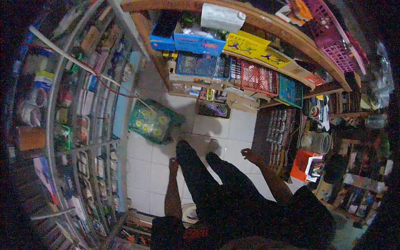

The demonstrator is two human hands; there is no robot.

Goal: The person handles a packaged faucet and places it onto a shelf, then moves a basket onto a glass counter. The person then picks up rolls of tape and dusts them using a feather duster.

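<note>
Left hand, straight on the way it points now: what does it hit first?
Probably the near right end of the green basket on the floor. The left hand's height is unclear, so it might pass above.

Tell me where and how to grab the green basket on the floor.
Probably best by the rim of the green basket, at two opposite edges, coming down from above on the near side. Its top faces up, and yellow-marked items lie inside; the shelf rack crowds its left side.
</note>
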